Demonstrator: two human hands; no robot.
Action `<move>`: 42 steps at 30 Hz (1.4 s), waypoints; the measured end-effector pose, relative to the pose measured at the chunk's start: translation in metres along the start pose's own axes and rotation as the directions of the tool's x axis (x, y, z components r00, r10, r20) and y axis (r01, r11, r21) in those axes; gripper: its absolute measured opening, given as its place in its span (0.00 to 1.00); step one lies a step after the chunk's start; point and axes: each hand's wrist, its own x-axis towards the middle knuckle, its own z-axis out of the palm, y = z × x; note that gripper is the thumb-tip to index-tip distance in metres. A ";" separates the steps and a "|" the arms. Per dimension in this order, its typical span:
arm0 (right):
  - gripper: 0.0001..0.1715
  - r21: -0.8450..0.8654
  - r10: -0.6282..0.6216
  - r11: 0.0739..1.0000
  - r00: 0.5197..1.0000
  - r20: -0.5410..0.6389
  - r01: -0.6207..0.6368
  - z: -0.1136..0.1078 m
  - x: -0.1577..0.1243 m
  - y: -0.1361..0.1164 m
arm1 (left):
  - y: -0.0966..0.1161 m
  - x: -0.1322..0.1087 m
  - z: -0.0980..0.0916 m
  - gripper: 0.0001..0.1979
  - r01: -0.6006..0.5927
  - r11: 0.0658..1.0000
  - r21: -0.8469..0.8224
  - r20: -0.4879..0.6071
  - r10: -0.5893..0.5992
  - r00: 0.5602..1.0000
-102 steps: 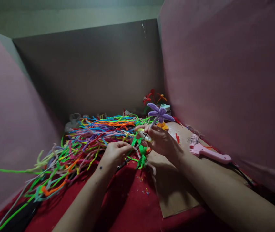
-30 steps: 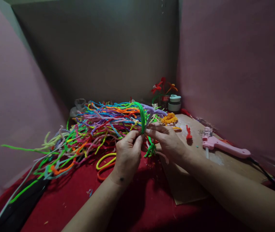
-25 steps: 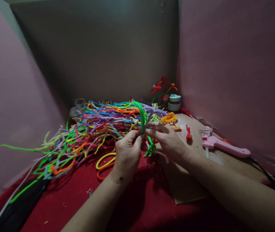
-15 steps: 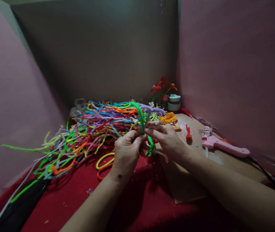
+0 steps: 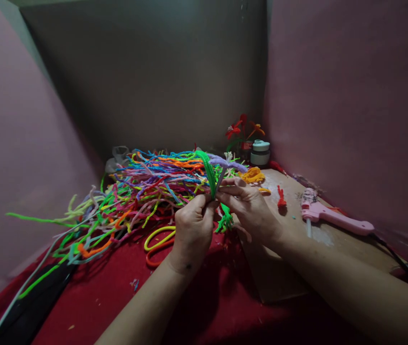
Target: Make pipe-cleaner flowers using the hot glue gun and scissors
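Pinching the foot of a green band (image 5: 208, 171), the left hand (image 5: 194, 227) met the right hand (image 5: 252, 206), whose grip grasped the stem of the purple flower (image 5: 230, 164). Flower upright between band and right fingers. Step, as judged: setting band against stem; next move seemed to call for a steady pinch at the join. Left knuckles up, thumb toward stem; right fingers stretched leftward, palm down. Fuzzy stems (image 5: 161, 179) heaped left of the flower; glue gun (image 5: 333, 216) well right of it; yellow loop (image 5: 150, 239) nearer the wearer than it.
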 end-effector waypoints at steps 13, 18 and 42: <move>0.09 -0.127 -0.147 0.982 0.989 -0.022 0.143 0.002 -0.002 0.008 | 0.002 0.000 0.000 0.07 0.009 1.000 -0.001 0.027 -0.009 1.000; 0.07 -0.054 -0.093 0.994 0.995 0.036 0.095 0.002 -0.003 0.002 | 0.004 0.004 -0.004 0.06 0.116 0.974 -0.195 0.061 -0.106 0.993; 0.10 0.310 0.153 0.911 0.921 0.359 -0.272 -0.014 0.011 -0.011 | 0.011 0.013 -0.017 0.08 0.401 0.703 -0.588 0.389 -0.189 0.902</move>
